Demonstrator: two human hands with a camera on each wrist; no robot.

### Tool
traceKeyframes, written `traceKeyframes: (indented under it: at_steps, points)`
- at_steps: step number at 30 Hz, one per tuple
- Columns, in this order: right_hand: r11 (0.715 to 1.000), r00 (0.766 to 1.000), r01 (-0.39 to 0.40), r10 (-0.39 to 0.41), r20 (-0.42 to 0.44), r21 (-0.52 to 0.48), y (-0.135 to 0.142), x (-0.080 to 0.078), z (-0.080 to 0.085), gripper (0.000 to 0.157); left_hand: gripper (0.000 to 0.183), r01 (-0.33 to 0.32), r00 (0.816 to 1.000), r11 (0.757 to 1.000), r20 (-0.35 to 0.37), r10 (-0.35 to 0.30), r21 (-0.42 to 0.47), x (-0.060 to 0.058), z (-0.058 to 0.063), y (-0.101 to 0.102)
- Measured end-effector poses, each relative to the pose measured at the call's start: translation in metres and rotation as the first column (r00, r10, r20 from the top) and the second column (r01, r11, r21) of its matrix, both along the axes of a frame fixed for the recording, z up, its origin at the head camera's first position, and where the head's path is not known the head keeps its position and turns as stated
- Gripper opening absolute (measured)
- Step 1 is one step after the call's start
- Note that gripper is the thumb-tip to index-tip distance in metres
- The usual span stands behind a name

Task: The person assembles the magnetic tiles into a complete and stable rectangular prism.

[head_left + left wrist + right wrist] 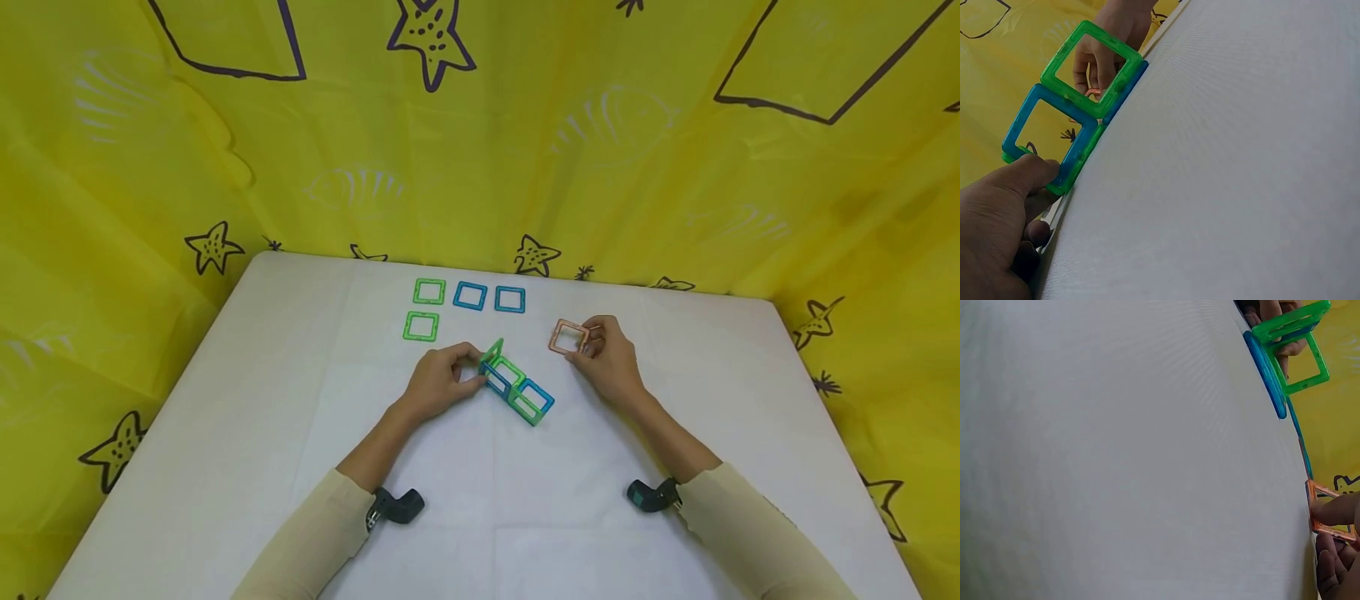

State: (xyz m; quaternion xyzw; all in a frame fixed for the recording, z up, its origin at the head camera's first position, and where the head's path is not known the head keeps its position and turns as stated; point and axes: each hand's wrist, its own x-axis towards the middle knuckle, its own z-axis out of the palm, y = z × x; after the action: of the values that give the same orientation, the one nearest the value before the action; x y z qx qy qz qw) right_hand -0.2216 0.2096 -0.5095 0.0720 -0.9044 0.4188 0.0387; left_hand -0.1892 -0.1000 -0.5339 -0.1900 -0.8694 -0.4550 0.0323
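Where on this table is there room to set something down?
Bare: the table left of the loose green squares, right of the right hand, and between the wrist cameras. Crowded: around the left hand and joined squares.

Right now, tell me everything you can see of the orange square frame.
The orange square frame is a four-sided outline with an open middle, apparently plastic. The right hand pinches its right side in the head view. It seems tilted, and sits apart from the joined green and blue frames, to their right. I cannot tell whether it touches the white table.
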Motion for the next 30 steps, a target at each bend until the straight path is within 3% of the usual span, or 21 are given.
traceKeyframes:
  at_steps: [4,10,19,30]
  points:
    - [0.999,0.999,0.000,-0.003,-0.049,-0.047,0.000,0.000,-0.001,0.047,0.023,0.006,1.000,1.000,-0.003,-0.006,0.000,-0.001,-0.001,-0.001]
    - [0.997,1.000,0.013,-0.014,-0.012,-0.075,0.001,0.003,0.001,0.027,0.023,0.006,1.000,1.000,-0.014,-0.006,0.001,-0.002,-0.001,0.000]
    - [0.984,0.995,-0.036,0.053,0.090,-0.177,0.002,0.012,0.005,0.024,0.025,-0.021,1.000,0.999,0.015,0.021,0.038,-0.001,0.000,0.000]
    - [0.969,0.987,-0.153,0.158,0.013,-0.193,-0.008,0.028,0.004,0.017,0.022,-0.007,0.999,0.999,0.039,0.005,0.053,-0.001,0.001,0.000]
